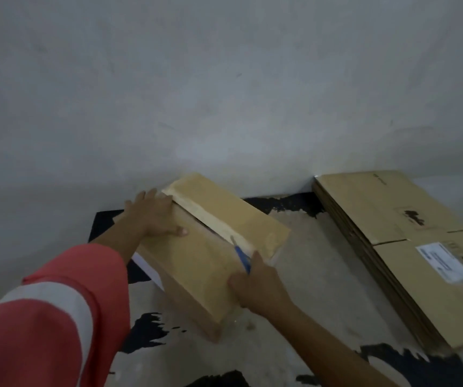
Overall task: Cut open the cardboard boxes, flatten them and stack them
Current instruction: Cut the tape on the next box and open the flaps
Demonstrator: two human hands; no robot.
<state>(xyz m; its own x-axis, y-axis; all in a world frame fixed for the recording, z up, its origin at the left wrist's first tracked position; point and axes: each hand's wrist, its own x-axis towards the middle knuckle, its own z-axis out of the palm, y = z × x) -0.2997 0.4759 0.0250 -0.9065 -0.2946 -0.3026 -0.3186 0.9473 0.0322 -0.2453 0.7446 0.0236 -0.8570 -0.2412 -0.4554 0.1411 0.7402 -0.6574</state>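
Note:
A long brown cardboard box (196, 263) lies on a worn table, its top seam running from far left to near right. The far part of the seam is split, and pale tape clings to the right flap. My left hand (152, 213) presses flat on the left flap near the far end, fingers straight. My right hand (258, 283) grips a blue-handled cutter (242, 256), its blade set in the seam near the box's right end. A stack of flattened boxes (400, 247) lies to the right.
The table top (322, 275) is beige with peeling black patches. A pale grey wall (224, 93) rises right behind the box and the stack. The flattened stack's top sheet carries white labels (445, 262). A white edge shows under the box's left side.

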